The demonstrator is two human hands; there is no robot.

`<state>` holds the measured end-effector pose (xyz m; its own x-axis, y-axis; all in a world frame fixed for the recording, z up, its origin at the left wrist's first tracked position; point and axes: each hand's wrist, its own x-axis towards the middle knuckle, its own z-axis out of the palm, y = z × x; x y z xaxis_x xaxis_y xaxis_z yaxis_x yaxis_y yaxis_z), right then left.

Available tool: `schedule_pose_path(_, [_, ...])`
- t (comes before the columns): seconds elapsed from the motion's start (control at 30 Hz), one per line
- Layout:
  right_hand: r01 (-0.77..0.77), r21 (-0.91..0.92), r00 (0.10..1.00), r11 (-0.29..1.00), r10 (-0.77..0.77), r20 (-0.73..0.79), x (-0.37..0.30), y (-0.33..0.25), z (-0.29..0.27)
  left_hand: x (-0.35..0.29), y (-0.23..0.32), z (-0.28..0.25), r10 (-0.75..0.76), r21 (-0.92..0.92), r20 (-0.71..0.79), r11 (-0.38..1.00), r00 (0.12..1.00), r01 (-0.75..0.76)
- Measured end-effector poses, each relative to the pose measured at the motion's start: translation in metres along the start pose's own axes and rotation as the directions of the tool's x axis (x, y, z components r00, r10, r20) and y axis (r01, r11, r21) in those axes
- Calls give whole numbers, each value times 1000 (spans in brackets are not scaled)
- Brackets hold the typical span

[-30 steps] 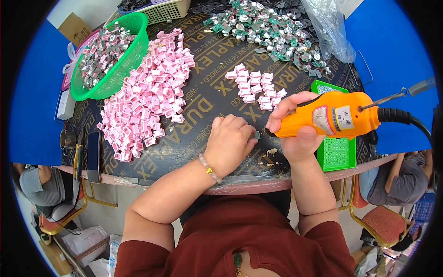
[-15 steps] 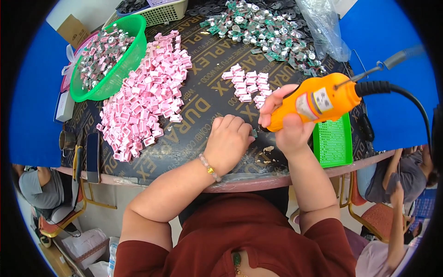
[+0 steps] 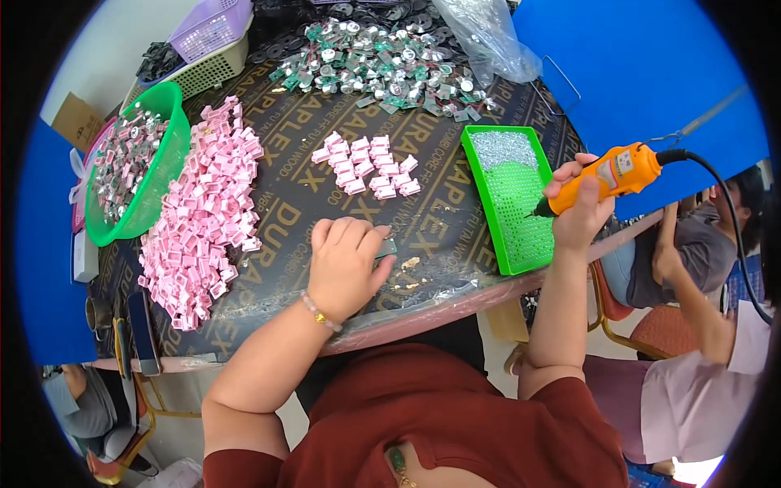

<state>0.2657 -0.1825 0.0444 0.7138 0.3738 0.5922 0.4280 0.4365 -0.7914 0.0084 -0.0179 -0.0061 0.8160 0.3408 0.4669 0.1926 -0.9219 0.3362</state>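
My right hand point(image 3: 579, 207) grips an orange electric screwdriver point(image 3: 622, 171) with a black nose, hung from a metal spring and trailing a black cable. Its tip is over the perforated part of a green tray point(image 3: 506, 236) whose far end holds many small silver screws point(image 3: 506, 150). My left hand point(image 3: 348, 264) rests low on the table near the front edge, fingers curled over a small part. A green circuit board point(image 3: 386, 247) pokes out between thumb and forefinger; the rest is hidden. Just beyond lies a small group of pink plastic housings point(image 3: 366, 165).
A large pile of pink housings point(image 3: 203, 215) lies at left beside a green basket point(image 3: 175, 130) of assembled pieces. Boards with silver discs point(image 3: 382, 69) are heaped at the back, near a clear plastic bag point(image 3: 492, 41). A phone point(image 3: 144, 333) lies front left. Other people sit either side.
My right hand has carried the screwdriver to the right, and its tip is now over the green tray. My left hand stays low at the table with the board. The view has shifted right.
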Motion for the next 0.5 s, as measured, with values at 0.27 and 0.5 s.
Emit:
schedule_pose_path(0.27, [26, -31, 999, 999, -27, -40, -2, 11, -8, -1, -2, 1, 23, 26, -36, 999, 999, -22])
schedule_pose_path(0.5, [32, -37, 999, 999, -33, -43, -4, 12, -10, -1, -1, 2, 28, 18, -38, 999, 999, -27])
